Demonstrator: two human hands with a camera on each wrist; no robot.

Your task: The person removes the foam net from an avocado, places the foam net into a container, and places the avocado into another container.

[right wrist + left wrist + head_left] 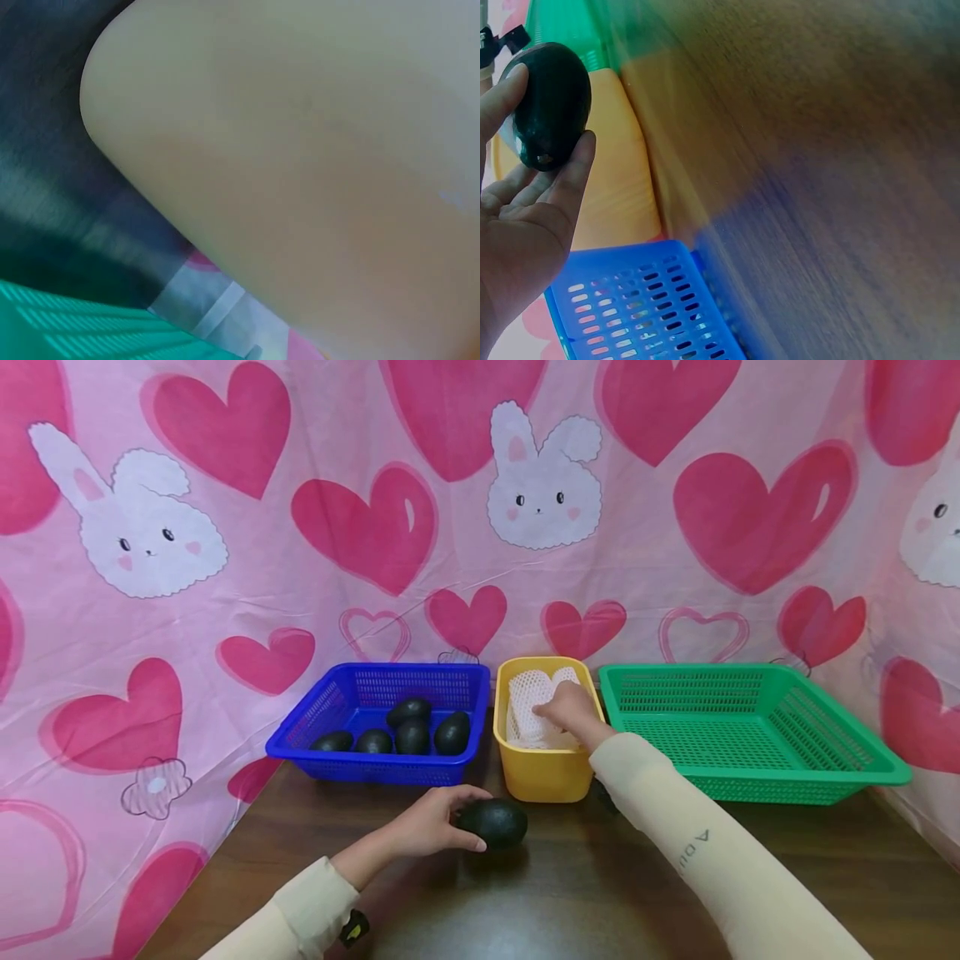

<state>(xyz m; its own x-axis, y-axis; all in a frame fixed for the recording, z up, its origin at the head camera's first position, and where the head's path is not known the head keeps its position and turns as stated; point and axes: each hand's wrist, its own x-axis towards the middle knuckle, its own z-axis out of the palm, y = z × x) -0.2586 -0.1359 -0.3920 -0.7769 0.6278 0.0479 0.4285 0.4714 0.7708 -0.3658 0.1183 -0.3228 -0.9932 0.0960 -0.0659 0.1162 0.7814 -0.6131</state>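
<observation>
My left hand [435, 822] holds a dark, smooth avocado [492, 823] just above the table, in front of the yellow bin [547, 775]. In the left wrist view, thumb and fingers lie on opposite sides of this avocado [555, 105]. My right hand [573, 708] reaches into the yellow bin, against the white foam net sleeves [529, 687]. Its fingers are partly hidden there, so whether they grip a sleeve cannot be seen. The right wrist view is mostly covered by a pale sleeve [285, 150].
To the left stands a blue basket [375, 770] with several avocados [412, 737] in it. A green basket [750, 787] stands at the right, close to the right forearm. All three containers sit at the back of the brown wooden table [585, 893], before a pink heart-patterned cloth [465, 560].
</observation>
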